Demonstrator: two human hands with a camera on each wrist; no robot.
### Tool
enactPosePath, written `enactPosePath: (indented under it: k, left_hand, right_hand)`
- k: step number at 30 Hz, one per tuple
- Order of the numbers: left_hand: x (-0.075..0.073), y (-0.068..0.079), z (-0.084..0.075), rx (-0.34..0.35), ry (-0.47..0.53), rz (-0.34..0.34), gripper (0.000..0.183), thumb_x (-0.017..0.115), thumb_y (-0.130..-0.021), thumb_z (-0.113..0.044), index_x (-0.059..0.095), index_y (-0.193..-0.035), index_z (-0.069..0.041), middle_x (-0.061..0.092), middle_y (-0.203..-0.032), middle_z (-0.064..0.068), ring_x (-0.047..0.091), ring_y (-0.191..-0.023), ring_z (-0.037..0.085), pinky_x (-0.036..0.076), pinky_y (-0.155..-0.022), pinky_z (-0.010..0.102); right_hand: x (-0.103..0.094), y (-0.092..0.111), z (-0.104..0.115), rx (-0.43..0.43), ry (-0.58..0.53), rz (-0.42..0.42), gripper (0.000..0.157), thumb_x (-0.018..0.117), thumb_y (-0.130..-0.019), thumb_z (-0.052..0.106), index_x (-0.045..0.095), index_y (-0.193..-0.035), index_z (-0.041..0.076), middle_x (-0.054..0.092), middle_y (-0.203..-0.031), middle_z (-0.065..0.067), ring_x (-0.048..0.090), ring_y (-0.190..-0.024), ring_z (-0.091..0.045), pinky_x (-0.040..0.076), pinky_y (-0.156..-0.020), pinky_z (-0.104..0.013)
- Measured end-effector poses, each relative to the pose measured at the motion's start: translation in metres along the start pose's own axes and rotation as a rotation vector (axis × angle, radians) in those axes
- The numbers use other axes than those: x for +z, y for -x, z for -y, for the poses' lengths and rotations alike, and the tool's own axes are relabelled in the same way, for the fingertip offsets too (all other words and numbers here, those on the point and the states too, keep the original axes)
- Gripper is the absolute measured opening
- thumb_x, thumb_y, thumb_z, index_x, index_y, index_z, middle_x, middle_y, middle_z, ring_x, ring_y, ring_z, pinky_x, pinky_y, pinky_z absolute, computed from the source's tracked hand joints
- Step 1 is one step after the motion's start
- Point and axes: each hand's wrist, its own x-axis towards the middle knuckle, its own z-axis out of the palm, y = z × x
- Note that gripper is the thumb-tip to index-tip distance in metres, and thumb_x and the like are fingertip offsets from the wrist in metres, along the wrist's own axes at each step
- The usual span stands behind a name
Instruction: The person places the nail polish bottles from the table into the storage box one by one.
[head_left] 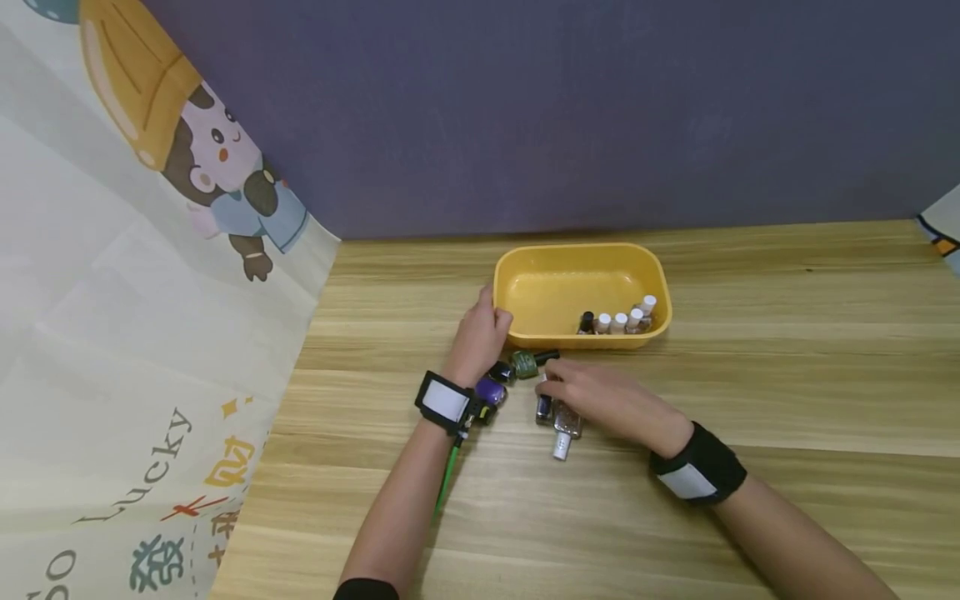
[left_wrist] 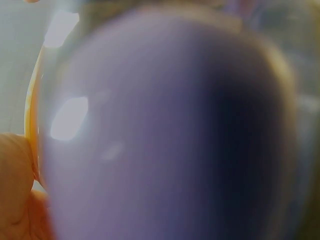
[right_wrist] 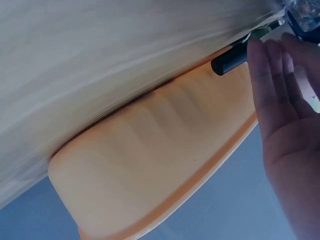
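Left hand (head_left: 477, 340) grasps the yellow tray (head_left: 551, 342) beside its fingers, presumably for steadiness; right hand (head_left: 603, 402) pinches a dark bottle (head_left: 543, 410) between its fingers.

Glossy plastic tray (head_left: 555, 292), smooth wood-grain table (head_left: 787, 350), shiny glass-like purple bottle (head_left: 491, 391)

Black wristbands (head_left: 708, 458) bear white rectangular patches (head_left: 446, 402).

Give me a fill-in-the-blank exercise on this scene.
The left grip holds the yellow basin by its ____ end.
Of the visible caps inside, one is black; the others are ____.
The nail polish bottle nearest the left wristband is coloured ____.
The cap on the green nail polish bottle is ____.
Missing: left; white; purple; black.
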Motion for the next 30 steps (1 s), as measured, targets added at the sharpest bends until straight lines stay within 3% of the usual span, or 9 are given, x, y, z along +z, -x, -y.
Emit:
enactPosePath:
  k: [8,19,25,30]
  left_hand:
    - [0.0002,-0.0007,-0.0004,-0.002,0.005,0.004,0.052,0.035,-0.092,-0.028,0.029,-0.141,-0.011,0.051,-0.078,0.003,0.05,-0.061,0.015,0.042,-0.054,0.028]
    - [-0.0001,-0.0004,-0.0011,-0.015,0.004,0.013,0.053,0.035,-0.092,-0.028,0.027,-0.142,-0.012,0.051,-0.079,0.003,0.05,-0.063,0.015,0.041,-0.056,0.028]
    - [0.0,0.0002,-0.0008,-0.005,-0.005,0.007,0.053,0.037,-0.092,-0.027,0.028,-0.141,-0.009,0.052,-0.082,0.004,0.051,-0.065,0.017,0.042,-0.058,0.029]
    - [-0.0002,0.0001,-0.0007,-0.001,-0.006,0.004,0.053,0.037,-0.091,-0.026,0.029,-0.141,-0.009,0.051,-0.08,0.004,0.051,-0.064,0.017,0.042,-0.056,0.029]
  right_hand:
    - [-0.0001,0.0012,-0.0031,0.011,0.005,-0.021,0.02,0.056,-0.085,0.007,0.064,-0.103,0.013,0.043,-0.089,0.004,0.04,-0.077,-0.006,0.038,-0.06,-0.018]
    - [-0.0029,0.0013,-0.0027,0.044,-0.072,-0.047,0.01,0.057,-0.086,0.015,0.065,-0.092,0.015,0.043,-0.088,0.008,0.041,-0.079,-0.005,0.04,-0.061,-0.019]
    - [-0.0043,0.0024,-0.0031,0.049,-0.043,-0.031,0.01,0.06,-0.084,0.015,0.066,-0.092,0.015,0.047,-0.089,0.006,0.043,-0.082,-0.007,0.042,-0.066,-0.021]
    - [-0.0048,0.004,-0.0026,0.029,0.006,-0.01,0.009,0.054,-0.087,0.012,0.061,-0.093,0.013,0.053,-0.091,0.004,0.048,-0.084,-0.007,0.044,-0.072,-0.023]
